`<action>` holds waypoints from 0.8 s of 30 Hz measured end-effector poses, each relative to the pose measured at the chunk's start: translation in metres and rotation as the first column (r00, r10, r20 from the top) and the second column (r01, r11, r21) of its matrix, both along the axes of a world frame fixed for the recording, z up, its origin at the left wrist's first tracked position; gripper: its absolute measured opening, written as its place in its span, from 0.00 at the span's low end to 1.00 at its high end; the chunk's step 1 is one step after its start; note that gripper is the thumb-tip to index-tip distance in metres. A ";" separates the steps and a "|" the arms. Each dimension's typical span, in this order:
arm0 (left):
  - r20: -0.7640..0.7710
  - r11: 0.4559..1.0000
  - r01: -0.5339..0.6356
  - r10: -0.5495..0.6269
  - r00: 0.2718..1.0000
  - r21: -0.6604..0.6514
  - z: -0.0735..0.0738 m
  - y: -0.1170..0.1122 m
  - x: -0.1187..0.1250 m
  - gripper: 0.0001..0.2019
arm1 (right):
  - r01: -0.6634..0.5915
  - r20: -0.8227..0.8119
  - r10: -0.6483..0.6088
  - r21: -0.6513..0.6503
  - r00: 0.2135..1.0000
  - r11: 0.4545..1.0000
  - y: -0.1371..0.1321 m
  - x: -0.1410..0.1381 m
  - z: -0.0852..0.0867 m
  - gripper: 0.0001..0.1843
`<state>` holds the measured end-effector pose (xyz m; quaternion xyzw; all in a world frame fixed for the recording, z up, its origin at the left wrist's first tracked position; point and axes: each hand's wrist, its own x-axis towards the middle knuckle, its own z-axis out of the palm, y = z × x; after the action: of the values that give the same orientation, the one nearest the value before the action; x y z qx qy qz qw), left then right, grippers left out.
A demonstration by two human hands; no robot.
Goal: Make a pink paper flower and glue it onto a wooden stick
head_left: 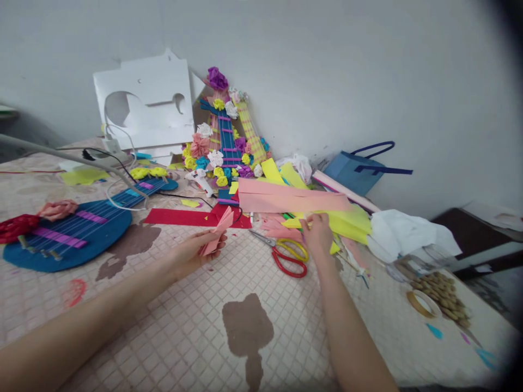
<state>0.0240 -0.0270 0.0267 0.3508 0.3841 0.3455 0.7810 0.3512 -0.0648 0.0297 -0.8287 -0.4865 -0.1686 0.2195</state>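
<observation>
My left hand (pixel 209 245) is closed around a bundle of folded pink paper (pixel 223 224), its loose ends fanning out above the fingers. My right hand (pixel 319 234) has its fingertips pinched together at the yellow paper strips (pixel 351 222); what lies between them is too small to make out. Scissors (pixel 291 257) with one red and one yellow handle loop rest on the table between my hands, blades pointing left. Behind them stretches a wide pink paper strip (pixel 286 197). A red strip (pixel 180 216) lies beyond my left hand.
To the left is a blue guitar-shaped craft (pixel 110 218) with paper flowers. More decorated guitar shapes (pixel 229 136) lean on the wall by a white glue gun (pixel 200 181) and a cut-out white board (pixel 143 103). On the right are a blue bag (pixel 353 171), a tape roll (pixel 423 305) and peanuts (pixel 443 294).
</observation>
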 end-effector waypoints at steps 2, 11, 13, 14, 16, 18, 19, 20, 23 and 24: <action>-0.023 1.000 0.026 -0.026 0.999 0.012 0.000 0.000 -0.001 0.05 | 0.067 -0.002 -0.067 -0.047 0.998 0.997 -0.007 0.021 0.001 0.11; -0.087 0.992 0.098 -0.091 0.992 0.084 -0.005 0.002 -0.004 0.11 | 0.233 -0.067 -0.254 -0.232 0.965 0.944 -0.025 0.066 -0.005 0.15; -0.074 0.993 0.101 -0.097 0.992 0.055 -0.003 0.003 -0.002 0.12 | 0.240 -0.076 -0.260 -0.209 0.963 0.948 -0.023 0.066 -0.001 0.16; -0.067 0.994 0.101 -0.099 0.993 0.036 -0.003 0.003 -0.002 0.12 | 0.243 -0.070 -0.259 -0.184 0.963 0.952 -0.021 0.062 0.002 0.17; -0.057 0.995 0.104 -0.104 0.993 0.002 -0.001 0.002 0.000 0.12 | 0.193 -0.077 -0.200 -0.098 0.977 0.976 -0.015 0.044 0.008 0.17; -0.049 0.994 0.111 -0.112 0.992 -0.018 -0.001 0.002 0.001 0.12 | -0.029 -0.173 0.037 0.048 0.984 0.998 -0.009 0.010 0.012 0.14; -0.047 0.993 0.115 -0.115 0.992 -0.020 -0.001 0.001 0.001 0.12 | -0.194 -0.290 0.230 0.146 0.929 0.970 -0.007 -0.011 0.013 0.13; -0.044 0.993 0.120 -0.121 0.992 -0.016 -0.001 0.000 0.001 0.12 | -0.339 -0.425 0.397 0.207 0.814 0.918 -0.005 -0.034 0.013 0.14; -0.029 0.989 0.144 -0.144 0.989 0.014 -0.004 -0.003 0.001 0.10 | -0.603 -0.740 0.569 0.282 0.358 0.746 -0.006 -0.100 0.006 0.16; -0.019 0.987 0.157 -0.156 0.988 0.028 -0.005 -0.004 0.001 0.09 | -0.636 -0.795 0.558 0.306 0.239 0.709 -0.008 -0.118 0.003 0.17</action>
<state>0.0246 -0.0313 0.0216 0.3943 0.3569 0.2859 0.7971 0.2335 -0.0727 0.0326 -0.5576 -0.5972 0.3729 0.4398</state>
